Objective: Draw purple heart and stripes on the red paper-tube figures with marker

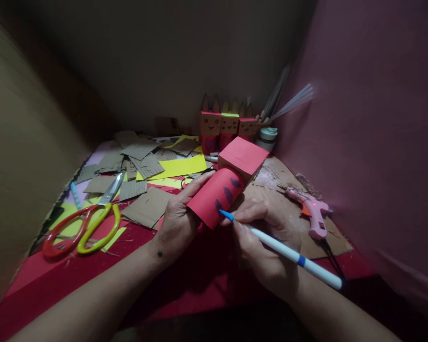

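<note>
My left hand (180, 221) is closed round a red paper tube figure (209, 199), which tilts with its box-shaped head (244, 154) pointing up and away to the right. The head has a red top and cardboard sides. Dark pointed marks run in a row along the tube. Between the thumb and fingers of my right hand (264, 237) is a white marker pen (281, 247) with a blue band. Its blue tip meets the tube at the lowest dark mark. Part of my left fingers is hidden behind the tube.
Large scissors (103, 209) with red and yellow handles lie at left among cardboard scraps (142, 147) and yellow paper (178, 166). A pink glue gun (314, 209), its light lit, rests on cardboard at right. Several similar figures (211, 124) and a container (267, 137) stand behind; walls flank the table.
</note>
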`<state>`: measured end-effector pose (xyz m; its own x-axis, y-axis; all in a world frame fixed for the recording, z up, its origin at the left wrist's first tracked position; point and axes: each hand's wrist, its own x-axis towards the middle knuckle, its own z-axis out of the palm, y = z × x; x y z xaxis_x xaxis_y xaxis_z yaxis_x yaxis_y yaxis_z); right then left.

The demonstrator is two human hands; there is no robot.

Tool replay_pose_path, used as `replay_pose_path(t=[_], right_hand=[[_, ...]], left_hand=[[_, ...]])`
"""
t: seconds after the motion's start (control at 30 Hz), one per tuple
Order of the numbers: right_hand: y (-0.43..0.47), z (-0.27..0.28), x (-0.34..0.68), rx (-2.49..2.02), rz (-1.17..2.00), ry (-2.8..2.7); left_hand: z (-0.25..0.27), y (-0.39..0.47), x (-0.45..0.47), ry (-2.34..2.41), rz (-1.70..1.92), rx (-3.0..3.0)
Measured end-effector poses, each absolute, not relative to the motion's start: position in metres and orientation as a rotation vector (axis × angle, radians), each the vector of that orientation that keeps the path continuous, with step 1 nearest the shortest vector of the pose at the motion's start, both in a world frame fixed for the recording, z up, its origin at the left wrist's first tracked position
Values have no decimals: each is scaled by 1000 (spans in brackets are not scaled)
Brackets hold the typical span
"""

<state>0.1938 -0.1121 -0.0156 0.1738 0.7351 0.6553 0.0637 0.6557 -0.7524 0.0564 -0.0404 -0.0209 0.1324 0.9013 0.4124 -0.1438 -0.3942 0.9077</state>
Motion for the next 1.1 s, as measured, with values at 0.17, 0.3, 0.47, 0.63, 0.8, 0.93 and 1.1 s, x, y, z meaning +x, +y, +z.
replay_pose_path(t=[0.17,0.3,0.47,0.63,0.8,0.93,1.1], right_hand=[[-112,-16,193,-750,567,-1309],[-111,-15,193,-759,522,-1339],[-110,-15,195,-784,482,-1362],[-111,-16,196,-790,479,-1374],[-113,-15,194,-753,598,-1298],[-113,-13,194,-747,575,-1309],[-112,-14,195,-783,530,-1340]], left_hand=[[-19,-42,57,780,1424,1456],[-19,-44,59,752,1424,1376],[-22,-43,59,735,1414,1374],[-25,-40,56,740,1399,1429],[-23,-41,56,764,1386,1453],[-20,-42,57,830,1379,1501],[-19,-42,56,829,1361,1496]])
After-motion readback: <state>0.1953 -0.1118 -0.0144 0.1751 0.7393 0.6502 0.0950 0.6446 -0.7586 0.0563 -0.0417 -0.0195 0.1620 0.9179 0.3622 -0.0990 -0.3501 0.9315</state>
